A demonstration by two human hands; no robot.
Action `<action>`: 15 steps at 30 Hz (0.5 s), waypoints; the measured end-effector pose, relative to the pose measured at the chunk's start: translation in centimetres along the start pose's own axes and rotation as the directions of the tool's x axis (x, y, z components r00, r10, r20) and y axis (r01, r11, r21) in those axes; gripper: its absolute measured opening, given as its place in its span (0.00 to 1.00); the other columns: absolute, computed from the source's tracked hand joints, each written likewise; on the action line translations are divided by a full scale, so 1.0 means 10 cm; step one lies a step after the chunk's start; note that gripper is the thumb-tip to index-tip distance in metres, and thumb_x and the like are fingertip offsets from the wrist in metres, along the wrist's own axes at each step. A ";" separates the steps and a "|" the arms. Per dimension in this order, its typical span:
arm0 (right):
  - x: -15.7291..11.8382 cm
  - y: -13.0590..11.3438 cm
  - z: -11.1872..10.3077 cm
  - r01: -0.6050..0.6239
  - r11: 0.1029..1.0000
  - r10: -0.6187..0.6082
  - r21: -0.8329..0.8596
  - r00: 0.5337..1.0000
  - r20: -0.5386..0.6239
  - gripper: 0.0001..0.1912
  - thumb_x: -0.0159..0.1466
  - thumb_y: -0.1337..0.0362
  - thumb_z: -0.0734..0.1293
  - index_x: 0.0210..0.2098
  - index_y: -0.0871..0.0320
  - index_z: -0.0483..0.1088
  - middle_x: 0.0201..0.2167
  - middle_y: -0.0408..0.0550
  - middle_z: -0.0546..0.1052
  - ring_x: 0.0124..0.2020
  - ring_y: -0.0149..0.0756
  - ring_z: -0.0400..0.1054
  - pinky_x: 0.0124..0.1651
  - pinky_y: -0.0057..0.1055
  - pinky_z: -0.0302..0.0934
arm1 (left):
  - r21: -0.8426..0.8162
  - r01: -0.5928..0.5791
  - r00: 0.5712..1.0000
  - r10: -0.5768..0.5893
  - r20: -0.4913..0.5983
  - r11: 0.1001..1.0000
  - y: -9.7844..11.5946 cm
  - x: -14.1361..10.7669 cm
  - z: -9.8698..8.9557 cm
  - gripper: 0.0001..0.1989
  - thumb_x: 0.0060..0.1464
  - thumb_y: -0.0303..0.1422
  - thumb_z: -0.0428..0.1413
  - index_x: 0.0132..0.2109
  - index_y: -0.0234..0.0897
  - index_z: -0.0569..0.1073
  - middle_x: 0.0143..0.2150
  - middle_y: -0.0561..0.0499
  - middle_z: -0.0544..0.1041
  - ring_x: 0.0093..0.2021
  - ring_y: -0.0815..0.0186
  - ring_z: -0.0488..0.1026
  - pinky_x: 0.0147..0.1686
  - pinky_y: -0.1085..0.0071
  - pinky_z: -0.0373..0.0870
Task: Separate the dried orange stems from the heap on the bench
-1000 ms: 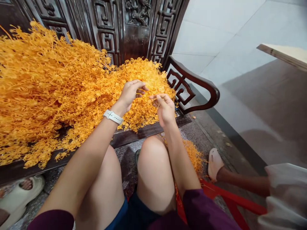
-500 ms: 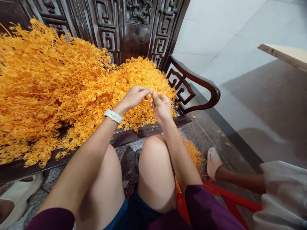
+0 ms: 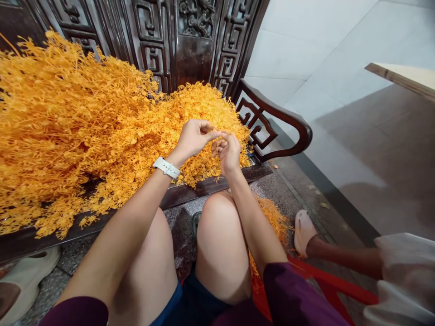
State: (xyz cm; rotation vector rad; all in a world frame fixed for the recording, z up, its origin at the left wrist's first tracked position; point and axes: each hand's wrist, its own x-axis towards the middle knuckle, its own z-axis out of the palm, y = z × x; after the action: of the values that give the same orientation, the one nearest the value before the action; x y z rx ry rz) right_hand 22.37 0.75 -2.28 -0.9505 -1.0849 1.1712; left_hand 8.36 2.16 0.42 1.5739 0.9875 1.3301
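A large heap of orange, thin-petalled plastic-looking flower pieces [image 3: 91, 122] covers the seat of a dark carved wooden bench [image 3: 195, 192]. My left hand [image 3: 195, 139], with a white watch band on the wrist, is over the right part of the heap, thumb and fingers pinched together. My right hand [image 3: 229, 153] meets it at the fingertips, its fingers curled in a pinch. Whatever lies between the fingertips is too small to make out against the orange behind.
The bench's curved armrest [image 3: 288, 120] rises right of the heap. More orange pieces [image 3: 273, 217] lie low beside my right knee, near a red stool [image 3: 336, 280]. Another person's leg and pink shoe [image 3: 304, 231] are at the right. A wooden board edge [image 3: 401, 79] juts in at upper right.
My left hand has shifted slightly to the right and its thumb now reaches the right fingertips. My right hand has turned a little, its fingers bunched closer. The other person's leg moved slightly right.
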 end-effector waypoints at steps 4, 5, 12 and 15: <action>0.02 0.00 -0.01 0.087 0.994 -0.089 -0.062 0.996 -0.021 0.22 0.63 0.40 0.71 0.39 0.51 0.67 0.23 0.37 0.66 0.18 0.27 0.54 0.21 0.30 0.48 | -0.031 0.021 0.979 -0.015 0.203 0.999 -0.03 -0.02 -0.04 0.13 0.54 0.38 0.68 0.30 0.36 0.75 0.29 0.50 0.76 0.29 0.67 0.70 0.32 0.68 0.65; 0.02 0.00 -0.01 0.115 0.990 -0.118 -0.083 0.993 -0.033 0.22 0.63 0.40 0.71 0.38 0.52 0.68 0.24 0.37 0.66 0.19 0.26 0.53 0.21 0.30 0.48 | -0.055 0.044 0.975 -0.031 0.220 0.998 -0.04 -0.02 -0.02 0.14 0.55 0.40 0.68 0.31 0.36 0.74 0.29 0.50 0.75 0.28 0.68 0.68 0.31 0.68 0.64; 0.00 0.13 0.04 0.268 0.934 -0.292 -0.235 0.954 -0.071 0.20 0.67 0.43 0.69 0.35 0.53 0.67 0.32 0.44 0.70 0.34 0.32 0.64 0.37 0.31 0.63 | -0.017 0.105 0.984 -0.106 -0.146 0.994 -0.09 -0.08 0.32 0.24 0.67 0.54 0.53 0.31 0.41 0.63 0.28 0.52 0.67 0.28 0.67 0.62 0.29 0.67 0.58; -0.05 0.15 0.06 0.270 0.938 -0.292 -0.217 0.954 -0.075 0.20 0.67 0.44 0.69 0.36 0.53 0.66 0.33 0.44 0.70 0.35 0.33 0.65 0.38 0.30 0.63 | 0.101 0.012 0.970 0.012 -0.241 0.995 -0.10 -0.08 0.35 0.26 0.67 0.54 0.53 0.29 0.42 0.60 0.26 0.54 0.62 0.27 0.67 0.58 0.30 0.66 0.54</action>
State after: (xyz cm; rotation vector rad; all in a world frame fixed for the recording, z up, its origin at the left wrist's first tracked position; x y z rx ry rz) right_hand 21.47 0.53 -3.63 -0.9662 -1.2257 0.7769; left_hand 11.70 1.44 -1.13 1.5097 1.2203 1.5186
